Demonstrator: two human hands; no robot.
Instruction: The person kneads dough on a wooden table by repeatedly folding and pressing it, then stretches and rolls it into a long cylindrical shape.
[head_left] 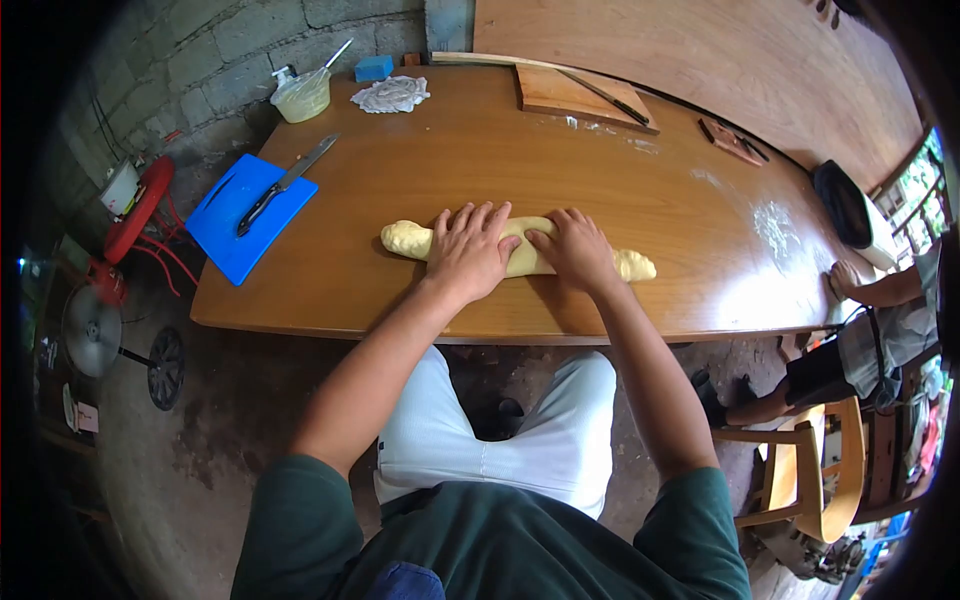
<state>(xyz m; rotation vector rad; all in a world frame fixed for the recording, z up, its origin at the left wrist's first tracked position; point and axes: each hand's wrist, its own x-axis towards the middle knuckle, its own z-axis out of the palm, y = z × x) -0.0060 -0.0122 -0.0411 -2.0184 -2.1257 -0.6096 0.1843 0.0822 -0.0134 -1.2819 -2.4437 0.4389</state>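
A long roll of pale yellow dough (pixel 532 262) lies crosswise on the wooden table (pixel 330 290), with lumpy, uneven ends. My left hand (pixel 470 248) rests on its left half, fingers stretched out and spread past the far side of the roll, the thumb pointing inward. Over the right half lies my right hand (pixel 578 250), palm down, its fingers reaching to the far side and its thumb turned toward my left one. A smooth stretch of dough shows between the two hands; both ends stick out beyond them.
At left, a blue cutting board (pixel 230 225) holds a knife (pixel 285 187). A tub (pixel 302 98), crumpled cloth (pixel 390 94) and blue block (pixel 373 68) stand behind. Far right are a wooden board (pixel 560 92) and flour (pixel 773 228). Another person's hand (pixel 845 280) touches the table's right edge.
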